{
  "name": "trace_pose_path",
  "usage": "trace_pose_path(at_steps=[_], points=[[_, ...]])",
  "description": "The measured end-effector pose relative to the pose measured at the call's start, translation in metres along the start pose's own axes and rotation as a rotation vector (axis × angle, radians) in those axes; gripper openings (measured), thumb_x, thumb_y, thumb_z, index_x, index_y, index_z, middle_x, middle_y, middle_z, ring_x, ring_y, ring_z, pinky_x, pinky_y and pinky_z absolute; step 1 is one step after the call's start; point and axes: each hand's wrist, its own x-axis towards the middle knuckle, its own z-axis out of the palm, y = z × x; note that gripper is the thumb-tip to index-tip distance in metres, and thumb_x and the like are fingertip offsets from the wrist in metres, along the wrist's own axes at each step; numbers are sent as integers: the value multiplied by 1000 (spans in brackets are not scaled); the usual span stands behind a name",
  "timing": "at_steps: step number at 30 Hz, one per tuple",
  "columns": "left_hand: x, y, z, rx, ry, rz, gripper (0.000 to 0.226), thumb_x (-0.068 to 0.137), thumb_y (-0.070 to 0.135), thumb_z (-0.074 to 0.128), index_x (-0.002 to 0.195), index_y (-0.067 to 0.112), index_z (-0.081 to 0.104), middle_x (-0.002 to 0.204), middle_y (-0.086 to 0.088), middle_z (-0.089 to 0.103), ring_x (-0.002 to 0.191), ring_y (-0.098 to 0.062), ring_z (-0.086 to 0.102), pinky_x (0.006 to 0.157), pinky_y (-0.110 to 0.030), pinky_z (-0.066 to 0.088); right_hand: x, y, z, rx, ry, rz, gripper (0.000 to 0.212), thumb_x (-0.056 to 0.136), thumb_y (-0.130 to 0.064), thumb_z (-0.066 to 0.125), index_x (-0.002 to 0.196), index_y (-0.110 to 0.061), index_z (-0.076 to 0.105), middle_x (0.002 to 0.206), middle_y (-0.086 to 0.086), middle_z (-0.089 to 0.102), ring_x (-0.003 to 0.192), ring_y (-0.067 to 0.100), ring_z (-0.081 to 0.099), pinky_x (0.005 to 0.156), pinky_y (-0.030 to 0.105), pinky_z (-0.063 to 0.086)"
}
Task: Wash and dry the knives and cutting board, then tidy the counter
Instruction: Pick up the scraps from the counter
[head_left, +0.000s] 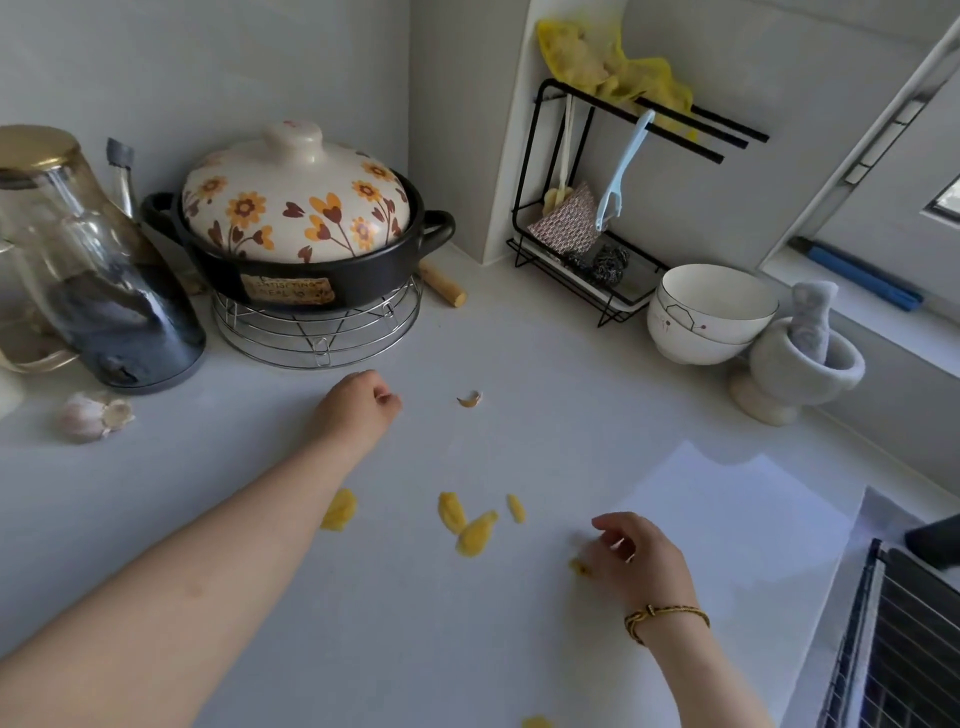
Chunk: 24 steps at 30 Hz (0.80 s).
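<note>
From where I stand, no knives and no cutting board are in sight, so the washing and drying look finished or are going on elsewhere. I'd judge this the tidying stage, with a fair bit left. The white counter (415, 649) is smooth and matt, and thin, curled yellow peelings (452, 512) lie scattered on it well in front of the clay pot (311, 270).

The pot is glossy black with a domed, flower-painted lid (291, 202). It sits on a round wire trivet (317, 332). A papery scrap of garlic skin (470, 399) lies in front of the pot and to its right. A knobbly garlic bulb (91, 415) sits off to its left.

The left hand (361, 402) rests on the counter just in front of the pot with its fingers curled under. I can't tell whether anything is in it. The right hand (641, 558) is much farther from the pot, half curled. Its fingertips are at a small yellow scrap (580, 568), but the blur hides whether they grip it.
</note>
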Motion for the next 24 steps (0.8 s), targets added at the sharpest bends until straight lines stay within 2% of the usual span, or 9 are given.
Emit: trace_pose_path(at_steps=[3, 5, 7, 9, 11, 14, 19, 21, 24], points=[[-6, -5, -2, -303, 47, -33, 16, 92, 15, 51, 76, 11, 48, 81, -7, 60, 69, -15, 60, 65, -27, 38, -4, 3, -5, -27, -74, 16, 11, 83, -12, 64, 93, -16, 63, 86, -4, 49, 69, 5, 47, 60, 7, 36], [-19, -8, -7, -535, 15, -66, 22, 92, 4, 45, 74, 16, 45, 71, 2, 57, 40, 2, 52, 46, -19, 42, -7, 2, -4, -74, -119, -5, 8, 82, -15, 65, 89, -17, 61, 92, -3, 49, 85, 15, 54, 71, 14, 38], [-36, -15, -12, -569, -18, -60, 20, 92, -2, 40, 85, 16, 47, 69, 4, 56, 35, 2, 47, 37, -10, 35, -8, 2, -2, -123, -139, -13, 11, 83, -15, 65, 93, -13, 63, 95, -2, 48, 99, 19, 56, 78, 17, 40], [-51, -24, -17, -477, 14, 0, 17, 92, -1, 41, 91, 13, 51, 66, 2, 54, 46, -4, 48, 41, -9, 33, -10, 0, -2, -180, -148, -2, 11, 85, -17, 61, 94, -13, 64, 93, -4, 47, 104, 18, 54, 75, 15, 35], [-64, -34, -23, -332, 52, 35, 17, 94, 4, 42, 92, 11, 58, 66, -2, 52, 64, -19, 48, 52, -18, 33, -10, -3, -4, -238, -174, -11, 9, 86, -19, 59, 78, -22, 57, 88, -6, 45, 106, 17, 52, 73, 16, 32], [-79, -47, -35, -64, 25, -18, 20, 94, 17, 47, 100, 7, 63, 92, -10, 64, 88, -30, 57, 65, -25, 30, -9, -7, -4, -326, -210, -50, 17, 88, -21, 55, 74, -26, 47, 82, -10, 42, 106, 16, 49, 76, 18, 35], [-90, -60, -35, 130, -98, -40, 34, 88, 37, 57, 116, 17, 58, 120, -2, 61, 110, -23, 55, 82, -27, 40, -3, -24, -1, -358, -200, -94, 31, 88, -21, 52, 62, -31, 38, 82, -10, 45, 84, 11, 44, 62, 20, 32], [-92, -63, -30, 130, -105, -21, 46, 86, 38, 60, 126, 18, 51, 126, 0, 56, 113, -20, 53, 86, -26, 39, 4, -36, 2, -380, -215, -106, 23, 89, -22, 50, 67, -29, 43, 90, -7, 51, 82, 11, 45, 65, 19, 33], [-92, -64, -25, 120, -49, 41, 38, 86, 36, 60, 118, 17, 56, 120, -1, 59, 107, -20, 56, 83, -27, 41, 14, -54, 8, -456, -277, -146, 8, 89, -23, 48, 82, -27, 47, 104, -4, 60, 84, 12, 46, 69, 18, 34]])
